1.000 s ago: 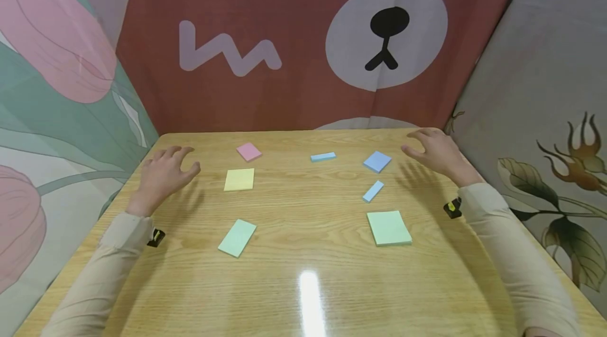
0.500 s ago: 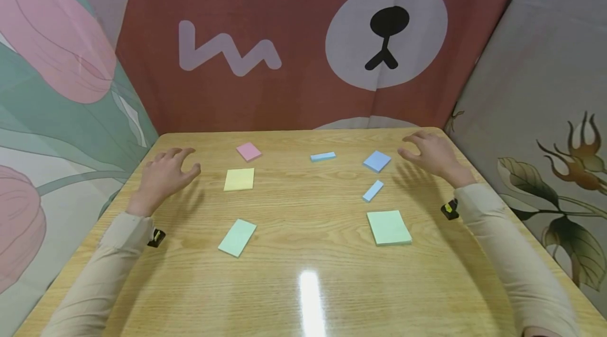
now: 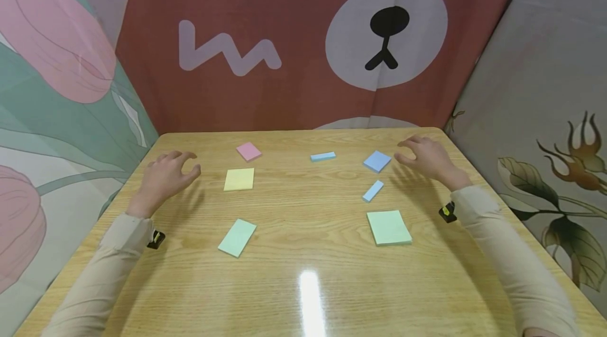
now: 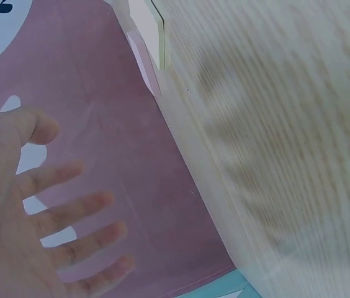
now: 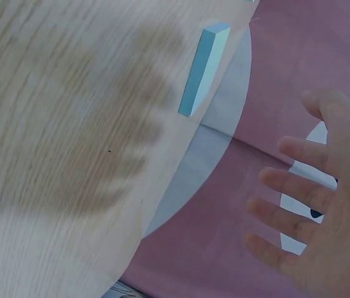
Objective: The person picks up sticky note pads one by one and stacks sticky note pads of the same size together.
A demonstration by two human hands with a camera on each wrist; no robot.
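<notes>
Hovering empty, left hand and right hand are loosely spread. A yellow pad lies at left's three o'clock, a blue pad at right's nine, probably spaced for easy seeing.

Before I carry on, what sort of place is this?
Probably a tabletop workspace screened off with cloth; the wider room isn't visible. A wood-grain table holds what look like colored sticky notes, a reddish cartoon-print cloth hangs behind it, and flowered cloths hang at both sides.
</notes>
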